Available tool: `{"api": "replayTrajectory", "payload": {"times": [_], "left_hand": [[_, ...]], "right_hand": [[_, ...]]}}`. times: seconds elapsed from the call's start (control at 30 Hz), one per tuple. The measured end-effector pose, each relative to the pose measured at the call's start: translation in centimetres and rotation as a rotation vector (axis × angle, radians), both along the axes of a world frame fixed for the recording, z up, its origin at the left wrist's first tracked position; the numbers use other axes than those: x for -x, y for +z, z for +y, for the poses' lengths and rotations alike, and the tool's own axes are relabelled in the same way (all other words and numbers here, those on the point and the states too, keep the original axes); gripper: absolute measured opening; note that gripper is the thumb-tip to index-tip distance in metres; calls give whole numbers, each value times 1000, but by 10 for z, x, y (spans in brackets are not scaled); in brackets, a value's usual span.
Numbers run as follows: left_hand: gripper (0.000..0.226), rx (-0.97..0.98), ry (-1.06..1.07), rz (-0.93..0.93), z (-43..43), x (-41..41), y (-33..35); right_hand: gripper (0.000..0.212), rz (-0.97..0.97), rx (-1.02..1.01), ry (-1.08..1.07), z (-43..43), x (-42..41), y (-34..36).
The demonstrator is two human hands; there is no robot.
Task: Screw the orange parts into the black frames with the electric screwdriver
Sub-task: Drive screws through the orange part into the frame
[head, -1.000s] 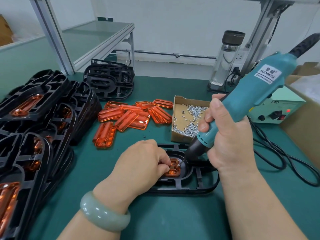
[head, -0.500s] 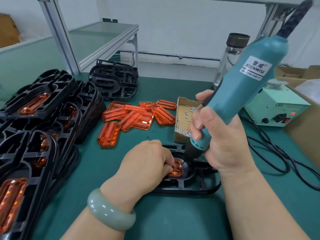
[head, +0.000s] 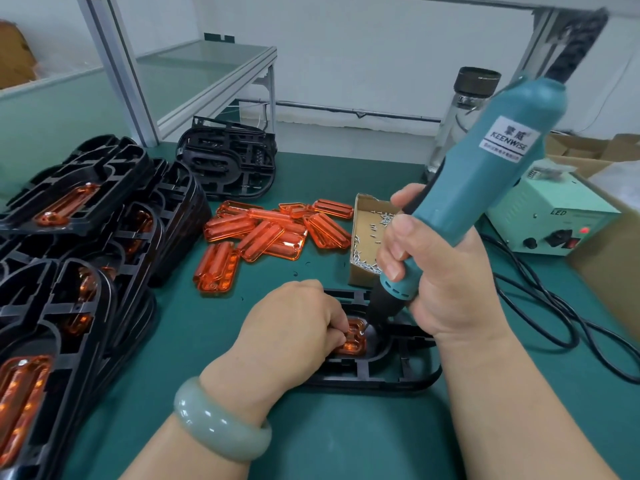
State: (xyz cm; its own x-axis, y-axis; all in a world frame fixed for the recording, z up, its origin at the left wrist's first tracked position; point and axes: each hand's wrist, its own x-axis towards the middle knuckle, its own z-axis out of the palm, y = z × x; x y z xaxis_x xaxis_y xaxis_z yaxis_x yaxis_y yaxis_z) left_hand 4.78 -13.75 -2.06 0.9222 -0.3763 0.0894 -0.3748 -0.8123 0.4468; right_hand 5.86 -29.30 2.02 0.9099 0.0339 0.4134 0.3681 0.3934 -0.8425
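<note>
- The right hand (head: 446, 271) holds the screwdriver (head: 485, 174) with its fingers wrapped tight round the lower body. The tool leans toward the table's far right corner, with its tip down at the orange part (head: 351, 341).
- The left hand (head: 294, 323) has its fingers curled and pinches the orange part into the rounded recess of the black frame (head: 374, 379). The frame lies flat near the front edge of the table (head: 346, 438). It cannot be told whether a screw sits between the fingertips.
- Risk: the leaning bit may drive the screw crooked, which could strip the hole or crack the clear orange plastic.
- Risk: the left fingertips sit just beside the bit, so a slip off the screw head would likely strike them.
- Risk: only the left hand pins the frame. The tool's twist may turn the frame or lift the part from its seat.
- Risk: the cord (head: 554, 323) trails along the table's right edge, and a snag could jerk the tool.
- Risk: the screw box (head: 363, 230) stands just behind the frame, where the right hand could knock it.
</note>
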Motion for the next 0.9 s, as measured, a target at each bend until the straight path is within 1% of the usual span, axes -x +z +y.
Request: {"api": "replayTrajectory", "payload": {"times": [0.13, 0.27, 0.37, 0.47, 0.67, 0.9], "left_hand": [[15, 10, 10, 7, 0, 1, 0], [15, 10, 8, 10, -1, 0, 1], [14, 7, 5, 22, -1, 0, 2], [13, 18, 7, 24, -1, 0, 2], [11, 23, 8, 31, -1, -2, 2], [10, 26, 20, 28, -1, -1, 1]], "right_hand": [[21, -25, 23, -25, 2, 1, 0], [16, 4, -34, -15, 1, 0, 0], [12, 25, -30, 1, 1, -1, 0], [14, 9, -3, -22, 2, 0, 0], [20, -2, -18, -60, 3, 1, 0], [11, 18, -16, -87, 5, 1, 1]]}}
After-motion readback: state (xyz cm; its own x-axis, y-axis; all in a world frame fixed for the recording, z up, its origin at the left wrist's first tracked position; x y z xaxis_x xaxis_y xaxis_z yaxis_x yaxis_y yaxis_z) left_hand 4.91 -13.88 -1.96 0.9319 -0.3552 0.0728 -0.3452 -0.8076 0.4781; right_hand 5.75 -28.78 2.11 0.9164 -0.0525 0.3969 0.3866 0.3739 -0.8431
